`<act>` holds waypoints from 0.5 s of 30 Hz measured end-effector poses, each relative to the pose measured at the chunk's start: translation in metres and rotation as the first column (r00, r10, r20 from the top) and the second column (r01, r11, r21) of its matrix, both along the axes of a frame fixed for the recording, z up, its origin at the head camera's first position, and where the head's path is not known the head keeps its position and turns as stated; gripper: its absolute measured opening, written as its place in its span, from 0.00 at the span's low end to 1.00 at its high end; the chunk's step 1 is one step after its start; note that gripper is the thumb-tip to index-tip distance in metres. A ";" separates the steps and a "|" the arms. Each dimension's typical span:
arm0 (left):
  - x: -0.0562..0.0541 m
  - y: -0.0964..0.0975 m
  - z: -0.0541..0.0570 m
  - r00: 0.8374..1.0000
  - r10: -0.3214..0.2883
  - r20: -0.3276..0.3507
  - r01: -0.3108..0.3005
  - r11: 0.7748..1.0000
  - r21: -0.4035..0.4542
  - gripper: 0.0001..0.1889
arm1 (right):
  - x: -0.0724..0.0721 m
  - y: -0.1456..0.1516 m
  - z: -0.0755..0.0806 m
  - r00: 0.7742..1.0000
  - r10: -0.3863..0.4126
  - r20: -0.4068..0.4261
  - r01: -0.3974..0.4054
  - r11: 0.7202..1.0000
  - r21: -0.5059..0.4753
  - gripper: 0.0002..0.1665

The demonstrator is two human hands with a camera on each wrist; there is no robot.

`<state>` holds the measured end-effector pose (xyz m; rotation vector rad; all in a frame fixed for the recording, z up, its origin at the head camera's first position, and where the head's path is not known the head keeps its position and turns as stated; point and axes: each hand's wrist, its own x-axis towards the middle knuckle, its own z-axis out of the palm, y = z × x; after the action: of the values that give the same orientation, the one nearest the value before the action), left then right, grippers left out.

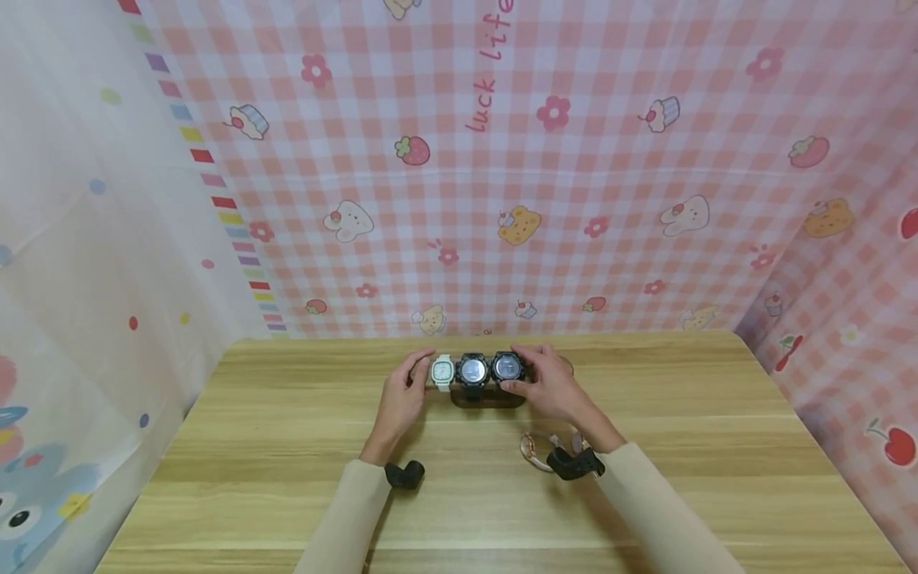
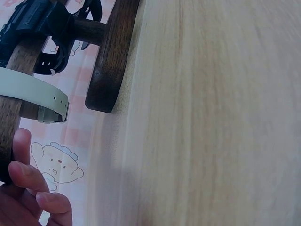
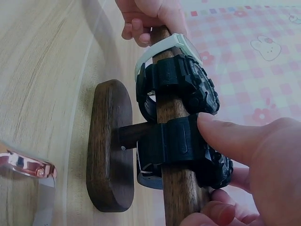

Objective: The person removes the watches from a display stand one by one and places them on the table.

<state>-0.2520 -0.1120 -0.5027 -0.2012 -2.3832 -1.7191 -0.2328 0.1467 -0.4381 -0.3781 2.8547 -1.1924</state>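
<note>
A dark wooden T-shaped watch stand point(image 3: 110, 155) stands near the table's far edge. Its crossbar carries a white watch point(image 1: 442, 371) at the left, a black watch point(image 1: 473, 370) in the middle and a second black watch point(image 1: 508, 367) at the right. My left hand point(image 1: 402, 395) holds the bar's left end beside the white watch, fingers curled at the wood in the left wrist view. My right hand point(image 1: 555, 387) grips the right-hand black watch on the bar. Its thumb point(image 3: 230, 136) presses at the watch case, with the other fingers curled beneath.
A rose-gold watch with a pale strap point(image 1: 527, 448) lies on the wooden table point(image 1: 287, 478) near my right wrist, another watch point(image 1: 578, 441) beside it, partly hidden by the black wrist camera point(image 1: 574, 463). A pink checked cloth point(image 1: 459, 199) hangs behind the table.
</note>
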 end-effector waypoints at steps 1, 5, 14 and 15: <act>0.000 0.000 0.000 1.000 -0.002 -0.001 0.002 1.000 0.001 0.16 | 0.000 0.000 0.000 1.000 -0.005 -0.002 0.005 1.000 0.002 0.42; 0.001 0.000 0.001 1.000 -0.008 0.003 0.008 1.000 0.005 0.17 | 0.000 0.001 -0.001 1.000 -0.012 -0.010 0.012 1.000 -0.003 0.41; 0.000 0.000 0.000 1.000 -0.006 0.007 0.006 1.000 0.019 0.19 | 0.000 0.004 -0.001 1.000 -0.019 -0.004 0.019 0.999 -0.034 0.40; 0.000 0.001 0.000 1.000 -0.006 0.007 0.006 1.000 0.021 0.19 | 0.000 0.005 -0.001 1.000 -0.021 -0.002 0.021 0.999 -0.033 0.40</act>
<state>-0.2521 -0.1114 -0.5028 -0.1991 -2.3710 -1.7497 -0.2323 0.1520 -0.4389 -0.3520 2.8516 -1.2446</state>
